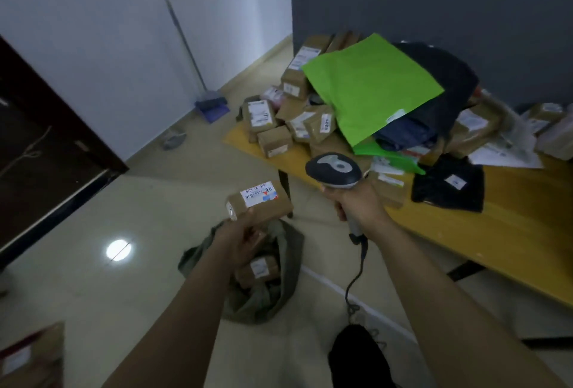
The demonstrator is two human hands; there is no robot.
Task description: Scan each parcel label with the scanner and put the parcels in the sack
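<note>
The yellow surface stretches away beyond the right grip and to its outer side. It carries the unsorted heap of brown parcels stacked toward the wall corner. A green mailer and some dark soft packs lie over them. Straight below the left grip, on the floor, the olive sack slumps with its mouth open. One boxed parcel already shows inside it.

The left grip clasps a small brown parcel by its near end, above the sack mouth, with the white label turned up. The right grip is wrapped round the handle of the scanner. The scanner's head stands just beside the held parcel, on the side toward the surface. Its cable hangs from under that grip down to the floor.

I judge the step in hand to be the scan of this one parcel, between lifting it and dropping it. No beam shows on the label, so I cannot tell whether the read has registered. The scanner head seems aimed past the parcel rather than at the barcode. The next move would therefore be to tip its window toward the left grip and square it to the label. Only then should the left grip loosen over the sack mouth. With the heap this large, the job looks far from done.
</note>
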